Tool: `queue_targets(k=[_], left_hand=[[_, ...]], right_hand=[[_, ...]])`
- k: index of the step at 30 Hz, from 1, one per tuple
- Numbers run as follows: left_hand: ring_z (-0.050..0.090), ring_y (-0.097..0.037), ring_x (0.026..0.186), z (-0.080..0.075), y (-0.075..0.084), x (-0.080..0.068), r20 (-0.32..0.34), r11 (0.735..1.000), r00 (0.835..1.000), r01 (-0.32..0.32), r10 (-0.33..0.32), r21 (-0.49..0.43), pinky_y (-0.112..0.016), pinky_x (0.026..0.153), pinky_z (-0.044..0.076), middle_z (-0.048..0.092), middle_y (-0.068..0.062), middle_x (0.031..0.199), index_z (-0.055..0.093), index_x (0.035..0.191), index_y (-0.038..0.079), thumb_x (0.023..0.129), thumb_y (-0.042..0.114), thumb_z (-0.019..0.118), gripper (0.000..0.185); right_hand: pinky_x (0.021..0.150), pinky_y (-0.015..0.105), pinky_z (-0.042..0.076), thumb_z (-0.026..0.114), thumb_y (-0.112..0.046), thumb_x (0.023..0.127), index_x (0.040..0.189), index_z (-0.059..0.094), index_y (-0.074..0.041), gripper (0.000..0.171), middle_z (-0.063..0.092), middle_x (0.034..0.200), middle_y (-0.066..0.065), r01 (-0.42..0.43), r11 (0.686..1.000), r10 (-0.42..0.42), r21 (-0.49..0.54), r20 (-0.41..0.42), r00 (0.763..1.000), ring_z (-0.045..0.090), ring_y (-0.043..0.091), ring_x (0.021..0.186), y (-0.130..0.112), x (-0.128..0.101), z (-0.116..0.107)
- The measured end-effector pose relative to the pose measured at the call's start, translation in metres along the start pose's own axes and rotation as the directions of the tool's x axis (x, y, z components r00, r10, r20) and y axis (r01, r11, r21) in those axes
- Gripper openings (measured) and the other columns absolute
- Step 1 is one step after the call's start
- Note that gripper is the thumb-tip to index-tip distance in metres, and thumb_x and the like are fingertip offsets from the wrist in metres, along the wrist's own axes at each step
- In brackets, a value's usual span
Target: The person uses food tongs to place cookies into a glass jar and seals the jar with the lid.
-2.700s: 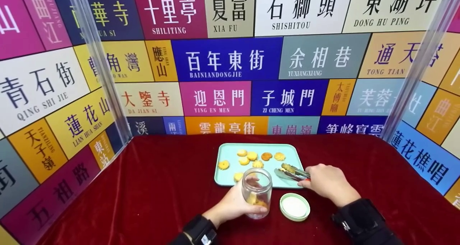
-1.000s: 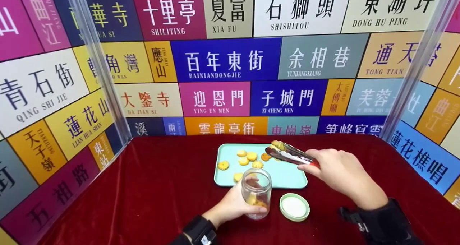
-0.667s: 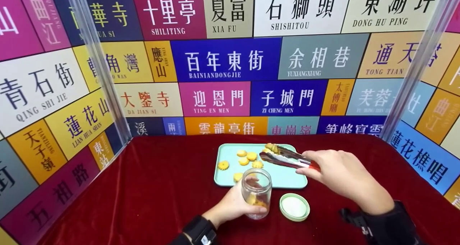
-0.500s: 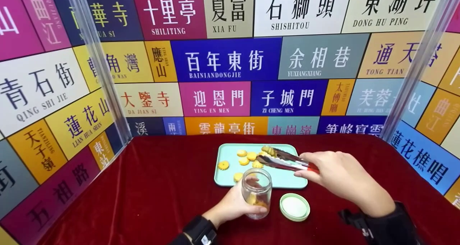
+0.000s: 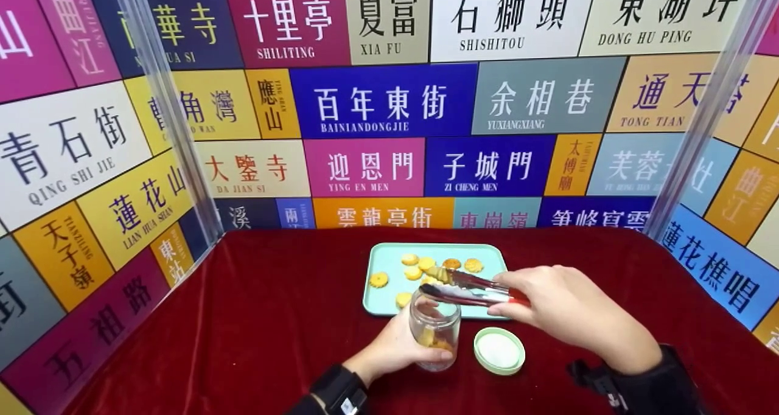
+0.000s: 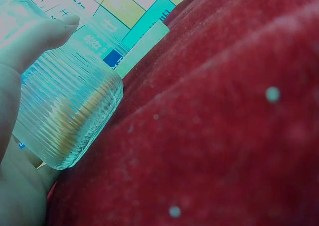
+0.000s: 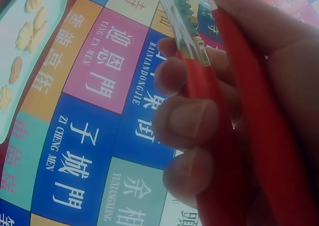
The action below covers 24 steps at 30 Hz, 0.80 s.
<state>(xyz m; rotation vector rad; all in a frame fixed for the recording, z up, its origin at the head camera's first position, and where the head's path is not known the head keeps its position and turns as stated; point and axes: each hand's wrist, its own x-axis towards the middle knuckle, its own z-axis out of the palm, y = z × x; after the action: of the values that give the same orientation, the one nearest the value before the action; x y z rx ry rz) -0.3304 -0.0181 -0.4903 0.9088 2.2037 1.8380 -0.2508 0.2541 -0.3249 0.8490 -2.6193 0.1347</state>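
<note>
My left hand (image 5: 389, 349) grips a ribbed clear glass jar (image 5: 434, 328) standing on the red cloth, with a few cookies at its bottom; its fluted base shows in the left wrist view as the jar (image 6: 65, 116). My right hand (image 5: 551, 305) squeezes red-handled metal tongs (image 5: 468, 288), also the tongs (image 7: 219, 101) in the right wrist view. A yellow cookie (image 5: 439, 274) is pinched in their tips, just above and behind the jar's mouth. Several more cookies (image 5: 420, 268) lie on the mint tray (image 5: 389, 299) behind the jar.
A mint-green lid (image 5: 499, 350) with a white inside lies on the cloth right of the jar. Walls of coloured sign panels enclose the red table (image 5: 274, 317) on three sides, with clear posts (image 5: 164, 104) at the back corners.
The right hand has carried the tongs and the pinched cookie from over the tray's far right edge down and leftwards to just above the jar's mouth. The left hand and jar have stayed put.
</note>
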Motion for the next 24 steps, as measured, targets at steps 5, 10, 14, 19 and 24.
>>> queue_targets(k=[5,10,14,19,24], left_hand=[[0.068,-0.011,0.115,0.0002,0.0005,0.0,-0.004,1.0,1.0,0.005,-0.005,0.02,-0.03,0.104,0.053,0.071,0.004,0.125,0.052,0.143,0.018,0.075,0.022,0.098,0.083],[0.068,-0.012,0.115,-0.0001,0.0007,-0.0009,0.003,1.0,1.0,0.002,-0.002,0.0,-0.03,0.104,0.053,0.071,0.002,0.125,0.052,0.142,0.017,0.075,0.02,0.097,0.081],[0.069,-0.013,0.116,0.0,0.0002,-0.0009,0.011,1.0,1.0,-0.005,0.005,-0.026,-0.03,0.104,0.054,0.071,0.001,0.126,0.053,0.142,0.017,0.076,0.018,0.097,0.08],[0.069,-0.014,0.117,0.0001,-0.0008,-0.0007,0.015,0.999,1.0,-0.017,0.017,-0.043,-0.031,0.104,0.054,0.071,0.0,0.127,0.053,0.143,0.015,0.076,0.016,0.096,0.08],[0.068,-0.014,0.117,-0.0006,-0.0012,-0.001,0.011,0.999,1.0,-0.026,0.027,-0.035,-0.031,0.105,0.053,0.071,-0.001,0.128,0.052,0.145,0.011,0.076,0.018,0.097,0.083]], right_hand=[[0.056,0.029,0.043,0.074,-0.056,0.095,0.103,0.074,-0.024,0.033,0.056,0.075,-0.02,0.002,1.0,-0.002,0.007,0.006,1.0,0.049,0.002,0.062,-0.001,0.0003,0.0017],[0.056,0.028,0.041,0.071,-0.059,0.096,0.102,0.073,-0.025,0.035,0.057,0.075,-0.02,0.002,1.0,-0.002,0.017,0.021,1.0,0.048,0.002,0.062,-0.0009,0.0012,0.0027],[0.058,0.031,0.047,0.071,-0.059,0.097,0.105,0.076,-0.024,0.037,0.066,0.082,-0.018,-0.002,1.0,0.001,0.015,0.019,1.0,0.056,0.004,0.066,-0.0004,0.0008,0.0031],[0.062,0.035,0.053,0.071,-0.058,0.097,0.112,0.079,-0.022,0.04,0.075,0.093,-0.013,0.002,1.0,-0.002,0.006,0.008,1.0,0.066,0.008,0.072,0.0005,0.0008,0.0041],[0.059,0.031,0.049,0.074,-0.055,0.096,0.11,0.078,-0.022,0.036,0.069,0.085,-0.016,-0.003,1.0,0.003,0.005,0.006,1.0,0.058,0.003,0.067,0.0009,0.0014,0.0055]])
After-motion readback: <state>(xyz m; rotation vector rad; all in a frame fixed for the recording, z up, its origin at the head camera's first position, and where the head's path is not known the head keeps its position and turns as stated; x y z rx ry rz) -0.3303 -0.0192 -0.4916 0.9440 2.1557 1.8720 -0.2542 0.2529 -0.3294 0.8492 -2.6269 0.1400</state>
